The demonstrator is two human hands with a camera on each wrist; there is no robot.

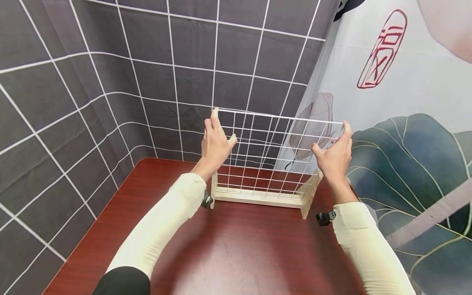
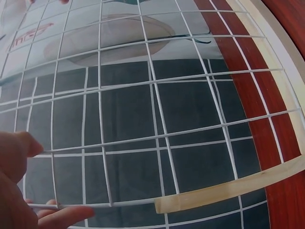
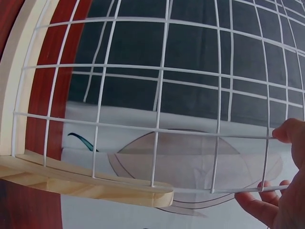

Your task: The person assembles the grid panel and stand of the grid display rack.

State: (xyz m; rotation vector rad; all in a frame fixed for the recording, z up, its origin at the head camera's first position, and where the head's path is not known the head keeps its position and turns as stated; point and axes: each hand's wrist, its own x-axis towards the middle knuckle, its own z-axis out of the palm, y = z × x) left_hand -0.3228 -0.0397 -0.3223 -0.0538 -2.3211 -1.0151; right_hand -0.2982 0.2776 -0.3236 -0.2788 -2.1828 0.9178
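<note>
A white wire grid panel (image 1: 280,116) stands upright in a pale wooden stand (image 1: 258,199), its lower edge down at the base bar. My left hand (image 1: 216,145) grips the panel's upper left side, with the thumb on the front and fingers around the outer edge wire. At the upper right side my right hand (image 1: 336,157) holds it the same way. In the left wrist view a wooden side piece (image 2: 228,191) runs along the panel's edge below the left hand (image 2: 14,176). The right wrist view shows the other side piece (image 3: 95,188) and the right hand's thumb and fingertips at the wires.
The stand rests on a reddish-brown table (image 1: 228,254). Behind and to the left hangs a dark grey cloth (image 1: 147,82) with white grid lines. A white curtain (image 1: 343,78) with leaf patterns hangs on the right. Small black devices are worn at both wrists.
</note>
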